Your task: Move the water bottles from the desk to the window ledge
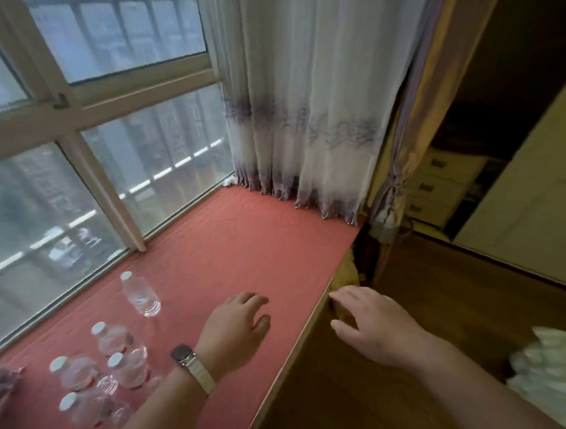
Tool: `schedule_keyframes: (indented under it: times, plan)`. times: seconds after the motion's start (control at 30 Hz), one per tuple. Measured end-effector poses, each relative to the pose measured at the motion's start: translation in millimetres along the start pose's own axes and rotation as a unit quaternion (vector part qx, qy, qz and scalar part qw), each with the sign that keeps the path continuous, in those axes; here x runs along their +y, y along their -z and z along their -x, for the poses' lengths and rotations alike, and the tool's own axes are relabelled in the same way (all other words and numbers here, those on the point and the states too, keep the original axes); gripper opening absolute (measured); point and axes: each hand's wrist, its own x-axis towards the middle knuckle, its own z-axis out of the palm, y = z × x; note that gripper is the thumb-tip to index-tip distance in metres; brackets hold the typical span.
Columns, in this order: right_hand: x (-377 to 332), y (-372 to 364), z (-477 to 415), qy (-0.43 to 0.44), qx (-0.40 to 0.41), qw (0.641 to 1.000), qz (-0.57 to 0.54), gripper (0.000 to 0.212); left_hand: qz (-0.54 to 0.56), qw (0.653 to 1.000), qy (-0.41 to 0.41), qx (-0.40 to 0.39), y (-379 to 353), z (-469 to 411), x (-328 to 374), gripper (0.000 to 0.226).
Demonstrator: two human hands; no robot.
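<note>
Head view, looking down on a window ledge.

The window [95,118], with pale frames and a railing outside, fills the upper left of the frame. A sheer white curtain [311,96] with a purple band hangs at upper centre, its hem touching the far end of the ledge; a tied-back drape [402,167] hangs just to its right. The window ledge [242,241], covered by a quilted salmon-red pad, runs from lower left to centre right. Wooden floor [458,294] occupies the lower right, with a chest of drawers [443,184] at the right edge, somewhat blurred.

The right hand [377,326] hovers just past the ledge's front edge, above the floor, palm down, fingers spread and loosely bent, holding nothing. The left hand [236,328] is over the pad at lower centre, fingers relaxed and curved downward, also empty and apart from the bottles.

Five clear water bottles with white caps are on the ledge at lower left: a single bottle [141,294] nearest the glass, and a cluster of four bottles [109,372] below it, close together. They appear to stand upright, though lens distortion makes this uncertain.

A wristwatch [183,355] with a pale strap sits on the left wrist.
</note>
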Motion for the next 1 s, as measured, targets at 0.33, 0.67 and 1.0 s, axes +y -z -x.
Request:
schedule_keyframes:
  times: [0.33,0.67,1.0]
  plan:
    - [202,43,66,-0.129,0.064,0.988,-0.054,0.057,-0.069,0.984,-0.159,-0.033,-43,-105,206,0.042]
    - [367,66,134,-0.219,0.104,0.964,-0.108,0.055,-0.07,0.954,-0.28,-0.078,-85,-169,398,0.043]
    - [471,62,123,-0.306,0.054,0.942,-0.126,0.053,-0.084,0.929,-0.337,-0.13,-140,-281,473,0.041]
